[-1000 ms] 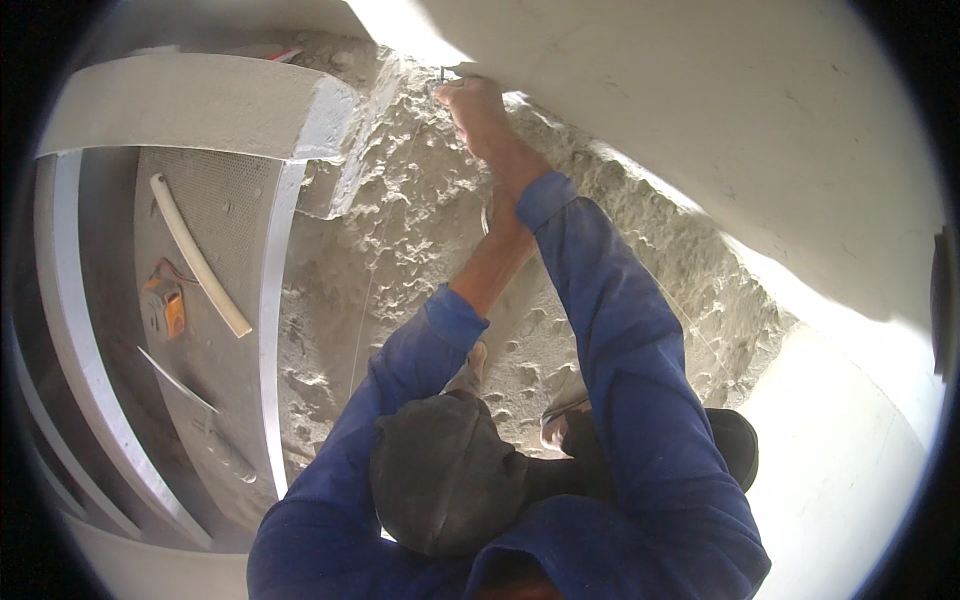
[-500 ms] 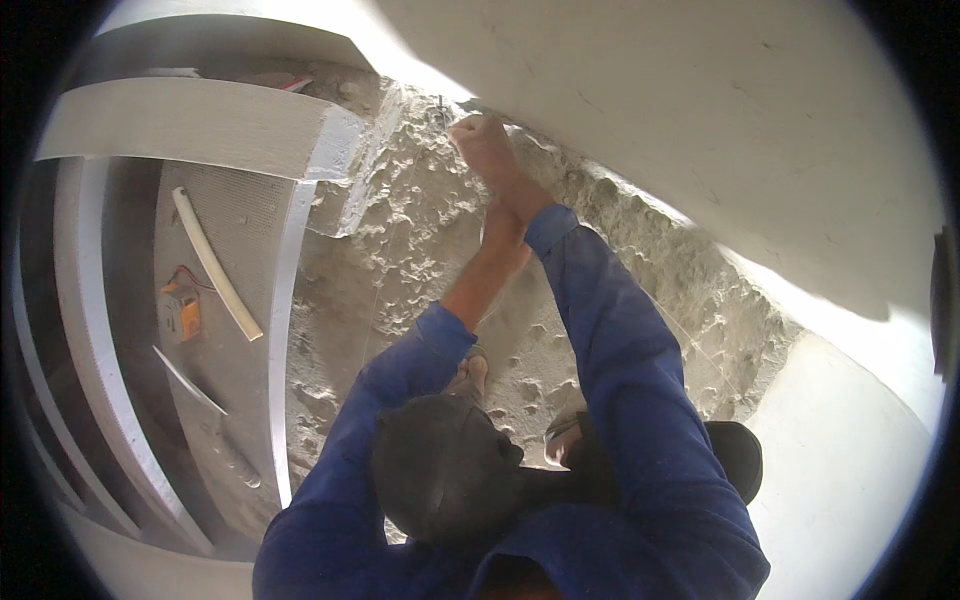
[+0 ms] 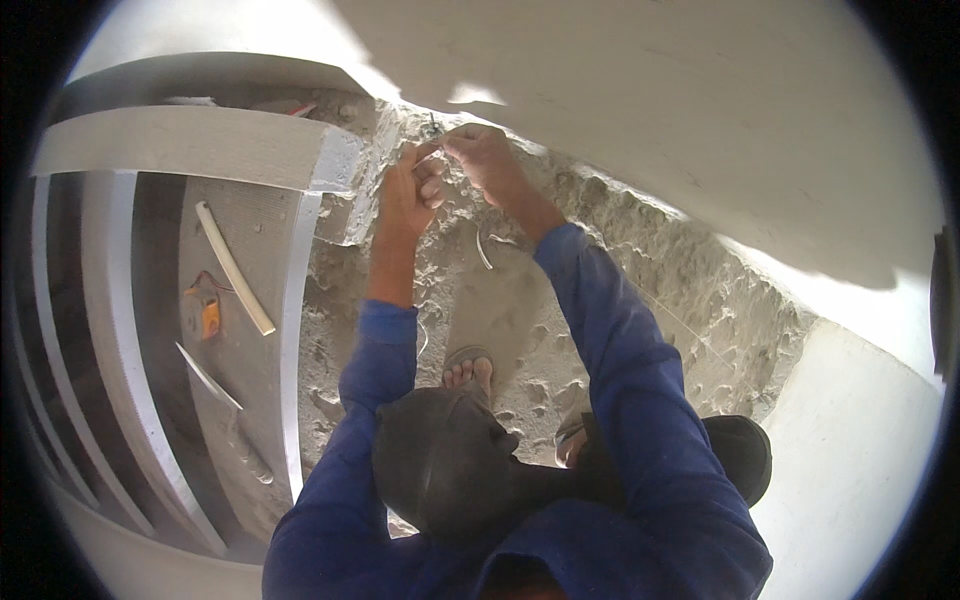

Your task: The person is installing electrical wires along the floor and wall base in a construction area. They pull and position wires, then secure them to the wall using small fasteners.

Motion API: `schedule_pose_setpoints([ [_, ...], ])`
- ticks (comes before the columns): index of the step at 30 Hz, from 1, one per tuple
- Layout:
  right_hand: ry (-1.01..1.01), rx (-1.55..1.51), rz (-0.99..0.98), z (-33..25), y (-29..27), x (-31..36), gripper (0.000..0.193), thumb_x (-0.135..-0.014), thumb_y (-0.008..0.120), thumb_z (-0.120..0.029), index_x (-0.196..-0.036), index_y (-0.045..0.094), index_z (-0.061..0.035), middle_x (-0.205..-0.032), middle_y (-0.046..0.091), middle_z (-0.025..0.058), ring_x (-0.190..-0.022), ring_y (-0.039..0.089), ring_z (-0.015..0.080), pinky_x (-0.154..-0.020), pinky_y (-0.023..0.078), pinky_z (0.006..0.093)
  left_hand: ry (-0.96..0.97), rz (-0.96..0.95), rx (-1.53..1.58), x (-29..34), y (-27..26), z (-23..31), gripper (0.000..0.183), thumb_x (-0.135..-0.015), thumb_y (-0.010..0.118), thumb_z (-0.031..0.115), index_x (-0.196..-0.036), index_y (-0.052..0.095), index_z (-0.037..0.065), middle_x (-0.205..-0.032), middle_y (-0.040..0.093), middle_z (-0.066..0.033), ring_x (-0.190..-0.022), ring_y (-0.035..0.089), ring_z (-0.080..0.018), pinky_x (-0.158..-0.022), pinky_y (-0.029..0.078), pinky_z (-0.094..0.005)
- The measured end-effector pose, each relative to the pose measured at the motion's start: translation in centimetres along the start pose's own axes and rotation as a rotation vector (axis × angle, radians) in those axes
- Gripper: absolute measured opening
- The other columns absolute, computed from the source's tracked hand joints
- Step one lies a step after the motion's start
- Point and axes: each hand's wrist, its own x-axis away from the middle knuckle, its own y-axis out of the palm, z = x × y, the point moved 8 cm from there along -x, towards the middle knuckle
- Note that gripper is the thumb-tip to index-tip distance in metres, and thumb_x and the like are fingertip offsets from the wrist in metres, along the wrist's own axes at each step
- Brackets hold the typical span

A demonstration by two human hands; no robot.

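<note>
Both of my hands are close together at the far end of the sandy ground, beside the white wall. My left hand (image 3: 408, 192) is raised with its fingers curled, thumb and forefinger pinching a thin pale string (image 3: 429, 157). My right hand (image 3: 488, 162) pinches the same string just to the right. Just beyond my fingers, a small dark peg (image 3: 433, 126) stands near the wall's foot. A loose pale strand (image 3: 483, 250) curls on the sand below my right hand; whether it joins the string in my fingers, I cannot tell.
White-edged steps (image 3: 292, 350) run along the left. On one lie a cream tube (image 3: 235, 268), an orange-and-grey device (image 3: 210, 318) with a red wire and a flat white strip (image 3: 208, 376). A thin line (image 3: 680, 322) stretches over the sand. A pale wall (image 3: 700, 110) rises at the right.
My forearms have uncrossed. The left hand, hidden behind my right wrist before, has come up to the left. My right hand has opened from a fist into a pinch.
</note>
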Motion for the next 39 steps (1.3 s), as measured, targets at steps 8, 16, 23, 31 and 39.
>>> schedule_pose_setpoints([
  [8, -0.157, 0.323, -0.01, -5.7, 1.4, 3.1, 0.028, -0.086, 0.062, -0.022, -0.096, 0.069, 0.0027, -0.08, 0.067, 0.0114, -0.071, 0.061, 0.015, -0.064, 0.049, 0.0342, 0.828, 0.61, -1.322, 11.9, 1.7, 11.4, 0.034, -0.095, 0.048, 0.019, -0.121, 0.058, -0.001, -0.103, 0.067, -0.0153, -0.097, 0.064, -0.0282, -0.087, 0.05, -0.0371],
  [16, -0.174, 0.176, 0.01, -7.6, 0.7, 4.2, 0.028, -0.085, 0.058, -0.023, -0.093, 0.07, 0.0009, -0.089, 0.069, 0.0176, -0.082, 0.066, 0.0302, -0.077, 0.05, 0.0406, 0.331, 0.034, -0.605, 7.9, 5.1, 6.7, 0.029, -0.091, 0.058, 0.016, -0.111, 0.062, -0.003, -0.079, 0.06, -0.0029, -0.059, 0.05, -0.0055, -0.052, 0.045, -0.0239],
  [23, -0.296, 0.276, -0.006, -9.2, 1.2, 5.6, 0.027, -0.088, 0.06, -0.023, -0.095, 0.068, 0.0023, -0.079, 0.065, 0.0102, -0.072, 0.059, 0.0168, -0.068, 0.047, 0.032, 0.073, -0.161, -0.005, 8.4, 3.2, 7.1, 0.016, -0.095, 0.057, 0.017, -0.096, 0.057, 0.002, -0.06, 0.035, 0.0069, -0.046, 0.031, -0.0038, -0.04, 0.025, -0.0201],
  [31, -0.173, 0.398, 0.052, -8.1, 1.0, 8.0, 0.027, -0.088, 0.057, -0.022, -0.1, 0.064, 0.0017, -0.079, 0.065, 0.0198, -0.072, 0.063, 0.0294, -0.068, 0.048, 0.0401, 0.018, -0.156, 0.295, 6.6, 2.3, 6.3, 0.013, -0.098, 0.051, 0.014, -0.087, 0.05, 0.007, -0.055, 0.029, 0.0071, -0.04, 0.023, -0.0056, -0.036, 0.02, -0.0228],
  [39, -0.176, 0.33, 0.125, -5.9, 0.5, 7.3, 0.024, -0.086, 0.061, -0.021, -0.096, 0.066, 0.0005, -0.076, 0.065, 0.0136, -0.066, 0.059, 0.0201, -0.062, 0.046, 0.0347, 0.265, 0.078, -0.183, 7.3, 1.5, 5.9, 0.017, -0.09, 0.063, 0.014, -0.098, 0.062, -0.001, -0.067, 0.049, 0.002, -0.05, 0.041, -0.005, -0.041, 0.034, -0.0211],
])
